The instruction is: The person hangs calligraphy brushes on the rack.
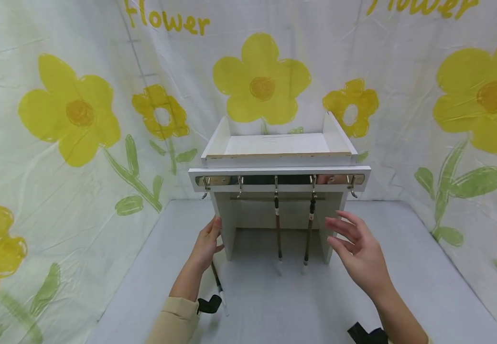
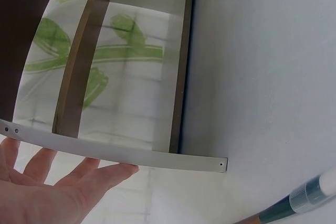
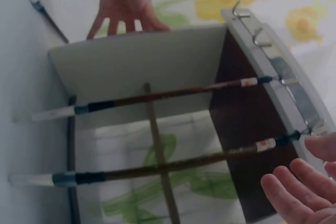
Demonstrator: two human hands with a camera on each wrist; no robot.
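A loose brush [image 1: 218, 285] lies on the grey table [image 1: 403, 267], nearest, just below the left hand [image 1: 205, 246]. That hand rests flat, fingers straight, against the left leg of a white rack [image 1: 278, 174]. The right hand [image 1: 358, 251] hovers open beside the right leg, apparently not touching. Two brushes [image 1: 277, 229] hang from hooks between. Steadying well likely means pressing both sides evenly. Only the right wrist view shows the brushes' white tips clearly.
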